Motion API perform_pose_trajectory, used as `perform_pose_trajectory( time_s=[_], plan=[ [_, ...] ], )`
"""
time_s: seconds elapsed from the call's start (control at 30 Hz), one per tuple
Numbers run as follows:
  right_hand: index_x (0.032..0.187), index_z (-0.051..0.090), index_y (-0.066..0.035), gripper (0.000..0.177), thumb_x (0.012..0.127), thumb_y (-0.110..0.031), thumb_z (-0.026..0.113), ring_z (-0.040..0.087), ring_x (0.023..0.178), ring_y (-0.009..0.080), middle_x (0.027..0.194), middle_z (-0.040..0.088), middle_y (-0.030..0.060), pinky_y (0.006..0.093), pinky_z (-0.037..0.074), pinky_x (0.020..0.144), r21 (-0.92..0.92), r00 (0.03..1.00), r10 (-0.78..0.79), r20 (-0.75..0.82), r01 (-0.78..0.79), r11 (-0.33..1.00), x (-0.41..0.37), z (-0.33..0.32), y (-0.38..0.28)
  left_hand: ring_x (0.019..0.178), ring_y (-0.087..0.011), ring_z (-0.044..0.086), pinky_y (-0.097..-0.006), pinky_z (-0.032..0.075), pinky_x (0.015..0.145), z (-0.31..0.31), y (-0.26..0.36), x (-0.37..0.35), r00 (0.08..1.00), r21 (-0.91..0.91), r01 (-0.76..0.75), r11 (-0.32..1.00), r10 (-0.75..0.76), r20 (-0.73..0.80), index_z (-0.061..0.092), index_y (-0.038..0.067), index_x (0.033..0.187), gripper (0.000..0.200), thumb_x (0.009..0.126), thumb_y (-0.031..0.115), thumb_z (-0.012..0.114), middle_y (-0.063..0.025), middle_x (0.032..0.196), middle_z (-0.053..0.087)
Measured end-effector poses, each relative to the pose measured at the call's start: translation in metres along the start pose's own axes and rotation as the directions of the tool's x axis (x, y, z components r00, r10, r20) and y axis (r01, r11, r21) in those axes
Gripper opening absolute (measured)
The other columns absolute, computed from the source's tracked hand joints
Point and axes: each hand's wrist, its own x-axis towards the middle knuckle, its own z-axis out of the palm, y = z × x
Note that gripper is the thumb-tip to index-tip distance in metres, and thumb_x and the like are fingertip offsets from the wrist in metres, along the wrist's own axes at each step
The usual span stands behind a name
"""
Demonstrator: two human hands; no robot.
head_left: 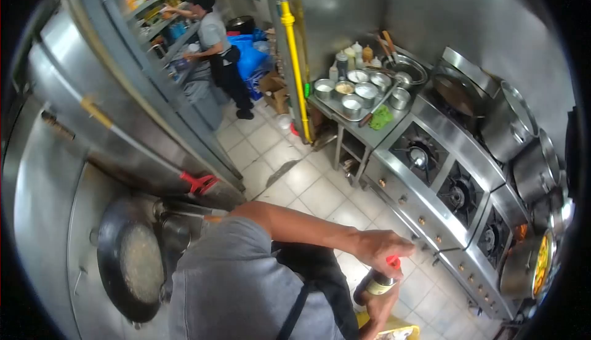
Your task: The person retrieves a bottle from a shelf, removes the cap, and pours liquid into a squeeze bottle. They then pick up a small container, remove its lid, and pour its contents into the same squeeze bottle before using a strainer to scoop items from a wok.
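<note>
A dark bottle [375, 286] with a pale label and a red cap [393, 261] is held tilted in front of my body. My left hand [383, 251] is closed at its top, fingers bent around the red cap. Lower down, my right hand [380, 306] wraps around the side of the bottle; some of its fingers are hidden. Beneath the hands, a yellow container [403, 329] shows partly at the bottom edge, its contents hard to make out.
A gas stove [455, 195] stands right, with large pots and a pot of yellow food [540, 266]. A side table holds a tray [352, 115] of metal containers and squeeze bottles. A wok [138, 260] sits left. Another person [212, 44] stands by the shelves.
</note>
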Motion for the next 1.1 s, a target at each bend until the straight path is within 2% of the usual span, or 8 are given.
perform_pose_trajectory(
  time_s=[0.23, 0.3, 0.43, 0.57, 0.67, 0.87, 0.93, 1.1],
  plan=[
    [0.118, 0.05, -0.004, 0.07, 0.053, -0.002, 0.073, 0.059, 0.091, 0.0189, 0.101, 0.059, 0.005, 0.0327, 0.049, 0.083, 0.239, 0.992, -0.11, 0.061, 0.092, 0.967, -0.021, -0.012, 0.04, 0.065, -0.0247, 0.058, -0.0348, 0.047, 0.057, 0.049, 0.04, -0.018, 0.964, 0.04, 0.123, 0.992, -0.11, -0.243, 0.049, 0.005, 0.086, 0.046, 0.08, 0.034, 0.083, -0.0094, 0.086, 0.058],
    [0.137, 0.045, -0.001, 0.088, 0.056, -0.005, 0.079, 0.062, 0.087, 0.0203, 0.104, 0.063, 0.0082, 0.0333, 0.052, 0.079, 0.354, 0.992, -0.102, 0.077, 0.069, 0.933, -0.027, -0.012, 0.032, 0.079, -0.0221, 0.062, -0.0328, 0.05, 0.064, 0.053, 0.048, -0.018, 0.942, 0.008, 0.218, 0.976, -0.208, -0.262, 0.05, 0.006, 0.089, 0.042, 0.079, 0.03, 0.084, -0.009, 0.096, 0.059],
    [0.135, 0.05, -0.002, 0.085, 0.057, -0.009, 0.083, 0.066, 0.099, 0.0255, 0.113, 0.066, 0.015, 0.038, 0.053, 0.09, 0.091, 0.985, -0.163, -0.055, 0.168, 0.982, -0.014, -0.011, 0.052, 0.1, -0.0266, 0.061, -0.0397, 0.049, 0.087, 0.049, 0.036, -0.017, 0.956, 0.252, -0.013, 0.968, 0.086, -0.28, 0.06, 0.007, 0.092, 0.031, 0.075, 0.019, 0.083, -0.0109, 0.107, 0.06],
    [0.125, 0.055, -0.004, 0.074, 0.059, -0.016, 0.087, 0.069, 0.097, 0.0302, 0.106, 0.069, 0.0158, 0.0397, 0.053, 0.087, 0.04, 0.955, -0.263, -0.136, 0.271, 0.962, -0.002, -0.014, 0.023, 0.1, -0.0202, 0.062, -0.0301, 0.058, 0.076, 0.04, 0.058, -0.023, 0.92, 0.149, 0.05, 0.988, 0.013, -0.392, 0.055, 0.003, 0.112, 0.042, 0.078, 0.01, 0.078, -0.0158, 0.12, 0.053],
    [0.128, 0.052, -0.003, 0.076, 0.061, -0.01, 0.087, 0.066, 0.094, 0.0197, 0.107, 0.067, 0.0109, 0.0344, 0.053, 0.084, 0.03, 0.937, -0.341, -0.079, 0.344, 0.938, 0.022, -0.005, 0.017, 0.098, -0.0208, 0.063, -0.0312, 0.059, 0.077, 0.025, 0.053, -0.038, 0.878, 0.12, 0.028, 0.992, 0.033, -0.478, 0.049, 0.002, 0.12, 0.05, 0.078, 0.006, 0.076, -0.0171, 0.123, 0.05],
    [0.122, 0.053, -0.003, 0.071, 0.061, -0.012, 0.088, 0.067, 0.093, 0.0219, 0.105, 0.069, 0.0117, 0.0358, 0.053, 0.084, -0.026, 0.945, -0.326, 0.035, 0.327, 0.945, 0.078, 0.03, -0.011, 0.089, -0.0185, 0.064, -0.0304, 0.056, 0.076, -0.026, 0.015, -0.069, 0.821, 0.032, 0.242, 0.97, -0.187, -0.539, 0.044, 0.001, 0.128, 0.059, 0.079, 0.006, 0.076, -0.017, 0.119, 0.054],
    [0.122, 0.053, -0.002, 0.07, 0.062, -0.012, 0.088, 0.068, 0.093, 0.0243, 0.105, 0.069, 0.0123, 0.0366, 0.053, 0.085, -0.094, 0.957, -0.29, 0.021, 0.291, 0.952, 0.1, 0.05, -0.017, 0.094, -0.0192, 0.063, -0.0317, 0.054, 0.083, -0.046, -0.005, -0.074, 0.766, -0.144, 0.468, 0.872, -0.482, -0.426, 0.047, 0.001, 0.129, 0.065, 0.077, 0.018, 0.083, -0.0146, 0.117, 0.057],
    [0.122, 0.053, -0.003, 0.068, 0.063, -0.012, 0.086, 0.067, 0.096, 0.0282, 0.107, 0.067, 0.0131, 0.0369, 0.052, 0.088, -0.077, 0.967, -0.253, 0.019, 0.253, 0.964, 0.181, 0.118, -0.027, 0.113, -0.0245, 0.058, -0.0369, 0.044, 0.101, -0.092, -0.09, -0.062, 0.801, -0.032, 0.477, 0.878, -0.45, -0.396, 0.047, -0.001, 0.135, 0.083, 0.071, 0.032, 0.09, -0.014, 0.123, 0.058]
  ],
)
